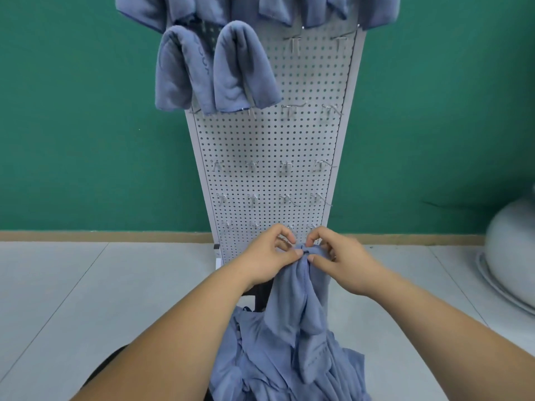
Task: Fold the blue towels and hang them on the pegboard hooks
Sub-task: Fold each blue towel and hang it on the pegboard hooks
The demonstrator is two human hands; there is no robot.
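Blue hung towels [173,70]: two folded ones are draped side by side at the upper left of the board, and more are cut off by the top edge, so a good chunk looks done already.
Pegboard [260,140]: it's stood upright against the green wall, dead ahead of the hands and just behind them.
Left hand [269,256]: it's curled, with thumb and fingers pinched on the top of the loose towel.
Loose towel [298,299]: it's held up low in front of the board's bottom rows. The long axis runs straight down from the pinch, bunched and twisted rather than spread flat.
Pile [260,371]: the towel's lower end trails into a heap of more blue cloth near the bottom edge. What the heap is sat on can't be made out.
Right hand [344,264]: it's pinched on the same bunched corner and nearly touching the left, so the grip is very narrow.
Free hooks [291,109]: bare ones are seen up and a bit right of the hands, on the board's right half. The right hand is judged nearer to them.
Next move: probably the hands get drawn apart along the top edge so the cloth can be opened out before any fold is made.
Grey rounded thing [512,241]: it's parked on the floor [86,285] far right, well apart, and can't be identified.
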